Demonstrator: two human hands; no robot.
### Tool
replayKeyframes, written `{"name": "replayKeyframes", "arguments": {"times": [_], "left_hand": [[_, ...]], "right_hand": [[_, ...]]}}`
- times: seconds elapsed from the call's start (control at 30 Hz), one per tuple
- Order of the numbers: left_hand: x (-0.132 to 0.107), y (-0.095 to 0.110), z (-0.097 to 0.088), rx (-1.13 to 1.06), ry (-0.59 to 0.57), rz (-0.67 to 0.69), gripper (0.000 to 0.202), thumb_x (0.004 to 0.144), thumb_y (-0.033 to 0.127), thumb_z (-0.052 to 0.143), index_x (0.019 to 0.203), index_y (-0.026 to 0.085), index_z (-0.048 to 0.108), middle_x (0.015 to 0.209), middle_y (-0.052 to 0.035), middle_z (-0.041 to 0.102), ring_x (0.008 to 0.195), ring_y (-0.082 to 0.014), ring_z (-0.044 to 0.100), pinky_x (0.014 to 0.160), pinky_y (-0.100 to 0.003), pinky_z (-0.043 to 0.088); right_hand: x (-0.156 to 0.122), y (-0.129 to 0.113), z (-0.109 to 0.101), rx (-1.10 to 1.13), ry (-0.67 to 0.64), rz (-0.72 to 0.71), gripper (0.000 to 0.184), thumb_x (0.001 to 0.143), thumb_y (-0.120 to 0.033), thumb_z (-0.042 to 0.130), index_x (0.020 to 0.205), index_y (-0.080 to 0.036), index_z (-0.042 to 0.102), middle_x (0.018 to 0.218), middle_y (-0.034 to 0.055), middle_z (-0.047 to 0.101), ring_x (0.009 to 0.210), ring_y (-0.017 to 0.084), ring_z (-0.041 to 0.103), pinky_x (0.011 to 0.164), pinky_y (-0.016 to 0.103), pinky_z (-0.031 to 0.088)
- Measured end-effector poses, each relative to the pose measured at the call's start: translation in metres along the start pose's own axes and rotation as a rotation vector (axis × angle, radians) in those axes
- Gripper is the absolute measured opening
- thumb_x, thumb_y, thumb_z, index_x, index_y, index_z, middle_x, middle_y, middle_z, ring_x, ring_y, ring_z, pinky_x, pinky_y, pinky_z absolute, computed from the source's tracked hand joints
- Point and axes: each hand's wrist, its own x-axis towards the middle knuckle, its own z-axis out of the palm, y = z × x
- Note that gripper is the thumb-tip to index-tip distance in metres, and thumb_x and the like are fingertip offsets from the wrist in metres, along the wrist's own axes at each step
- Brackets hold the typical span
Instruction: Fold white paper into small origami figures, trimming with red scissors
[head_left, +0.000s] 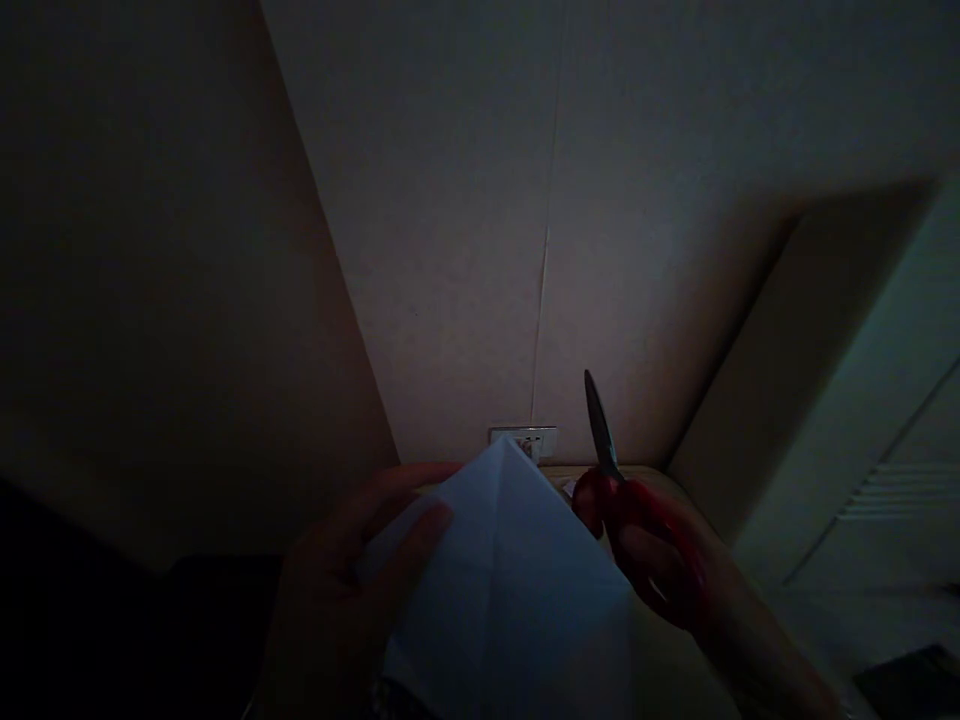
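Note:
A folded sheet of white paper (502,560) with a pointed top and crease lines is held up in front of me. My left hand (367,570) grips its left edge, thumb on the near face and fingers behind. On the right, my right hand (660,550) is closed around the red handles of a pair of scissors (601,425). The dark blades point upward and look shut together, beside the paper's right edge and apart from it. Dim light hides the detail of both hands.
Behind the paper, a wall socket (544,436) with something plugged in sits low on the pale wall (450,250). A light-coloured padded panel (825,330) slants along the right. A dark object (911,685) lies at the lower right.

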Motion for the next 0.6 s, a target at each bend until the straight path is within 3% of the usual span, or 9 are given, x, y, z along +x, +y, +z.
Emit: {"name": "replayKeyframes", "arguments": {"times": [0.1,0.2,0.3,0.37,0.47,0.6], "left_hand": [[0.0,-0.002,-0.001,0.027,0.025,-0.004,0.013,0.071,0.042,0.074,0.08,0.034,0.08,0.076,0.0041,0.079,0.062,-0.0151,0.071,0.048,-0.015,0.051],[0.001,-0.003,-0.001,0.067,0.047,0.003,0.012,0.07,0.042,0.074,0.078,0.035,0.08,0.076,0.0046,0.079,0.065,-0.015,0.071,0.051,-0.014,0.052],[0.0,-0.003,0.002,0.031,0.042,-0.04,0.014,0.067,0.041,0.077,0.077,0.033,0.08,0.073,0.0036,0.078,0.059,-0.0142,0.07,0.046,-0.013,0.05],[-0.001,-0.001,0.006,-0.049,0.047,-0.102,0.019,0.065,0.04,0.078,0.082,0.032,0.079,0.074,0.0029,0.079,0.051,-0.0127,0.066,0.04,-0.014,0.048],[-0.002,0.002,0.016,-0.206,0.115,-0.238,0.044,0.059,0.039,0.083,0.102,0.033,0.074,0.072,0.0024,0.078,0.044,-0.0126,0.063,0.036,-0.015,0.046],[-0.003,0.007,0.033,-0.526,0.042,-0.359,0.075,0.05,0.034,0.087,0.121,0.029,0.064,0.058,0.0042,0.07,0.041,-0.0137,0.061,0.034,-0.016,0.044]], "right_hand": [[0.006,-0.011,0.001,0.166,0.018,0.096,0.03,0.074,-0.047,0.078,0.094,-0.026,0.071,0.085,0.0017,0.068,0.063,0.012,0.058,0.057,0.022,0.048],[0.009,-0.022,0.004,0.302,-0.078,0.137,0.038,0.065,-0.051,0.084,0.091,-0.026,0.07,0.081,-0.0004,0.068,0.054,0.008,0.051,0.049,0.019,0.043],[0.007,-0.031,0.008,0.274,-0.124,0.195,0.046,0.05,-0.047,0.092,0.08,-0.024,0.066,0.077,-0.0015,0.069,0.059,0.01,0.057,0.051,0.019,0.046],[0.005,-0.035,0.012,0.192,-0.065,0.248,0.042,0.052,-0.034,0.093,0.078,-0.024,0.062,0.076,-0.0032,0.068,0.065,0.011,0.062,0.058,0.019,0.05],[0.002,-0.036,0.016,0.087,0.057,0.253,0.035,0.06,-0.023,0.089,0.076,-0.023,0.058,0.068,-0.006,0.062,0.06,0.01,0.058,0.055,0.019,0.048],[0.005,-0.035,0.018,0.088,0.18,0.126,0.033,0.061,-0.021,0.086,0.077,-0.023,0.057,0.067,-0.0064,0.061,0.056,0.009,0.055,0.048,0.017,0.044]]}}
